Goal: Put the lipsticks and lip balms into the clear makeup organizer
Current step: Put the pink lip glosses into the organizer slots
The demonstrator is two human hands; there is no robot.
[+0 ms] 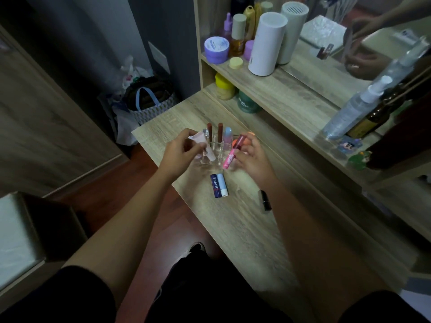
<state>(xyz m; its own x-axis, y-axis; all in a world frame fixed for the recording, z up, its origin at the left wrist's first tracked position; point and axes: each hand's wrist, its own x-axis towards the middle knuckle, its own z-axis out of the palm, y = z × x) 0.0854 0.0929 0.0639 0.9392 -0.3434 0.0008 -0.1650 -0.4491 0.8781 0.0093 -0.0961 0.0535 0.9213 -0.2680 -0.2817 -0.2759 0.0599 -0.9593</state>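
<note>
Clear makeup organizer (211, 159) on wooden vanity top (245, 224), w/ two brown lipsticks (220, 132) and a light-blue tube (227, 134) upright in back slots. Left hand (180, 153) gripping pale pink tube (205, 148) over organizer; right hand (253, 157) gripping pink lip gloss (231, 155), tilted, just beside organizer. Navy Nivea lip balm (215, 185) touching light-blue balm (222, 184), lying near front. Black lipstick (265, 199) by right forearm.

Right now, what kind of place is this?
Likely a bedroom dressing table: a mirror behind a wooden shelf crowded with skincare bottles and jars, and a clear makeup organizer with lipsticks on the tabletop.
</note>
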